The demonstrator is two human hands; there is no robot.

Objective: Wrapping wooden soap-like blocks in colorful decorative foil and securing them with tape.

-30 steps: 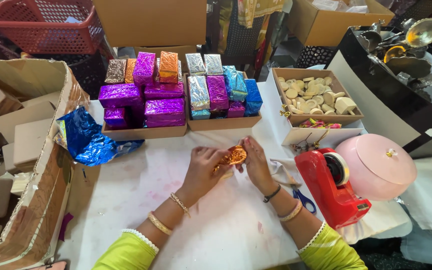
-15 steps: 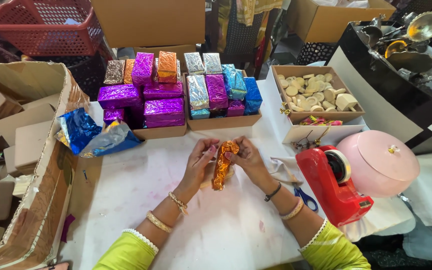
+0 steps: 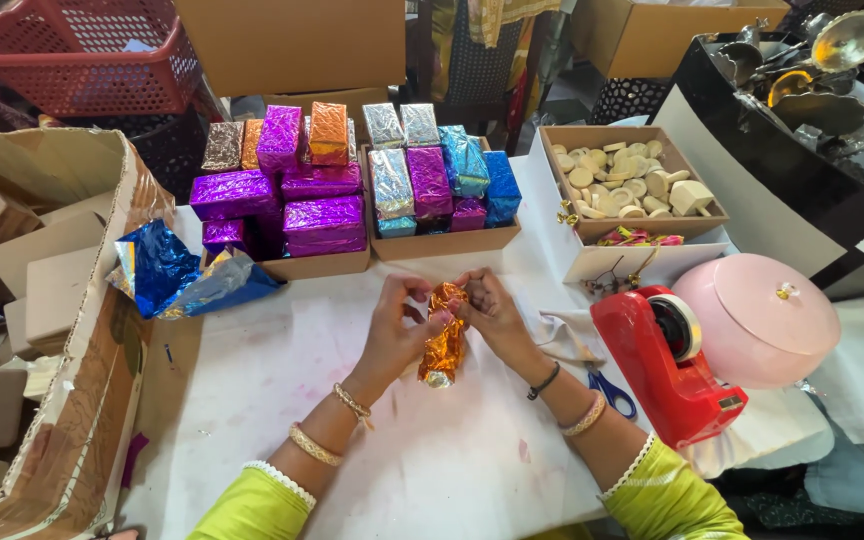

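Orange foil parcel (image 3: 443,335) pinched upright between my two hands.
My left hand (image 3: 397,330) and right hand (image 3: 492,315) fingers are clamped on its top end.

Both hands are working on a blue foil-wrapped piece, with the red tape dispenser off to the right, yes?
Not quite: the foil-wrapped piece is orange, not blue, as the head view shows. The left hand and right hand both hold it, and the red tape dispenser does sit to the right.
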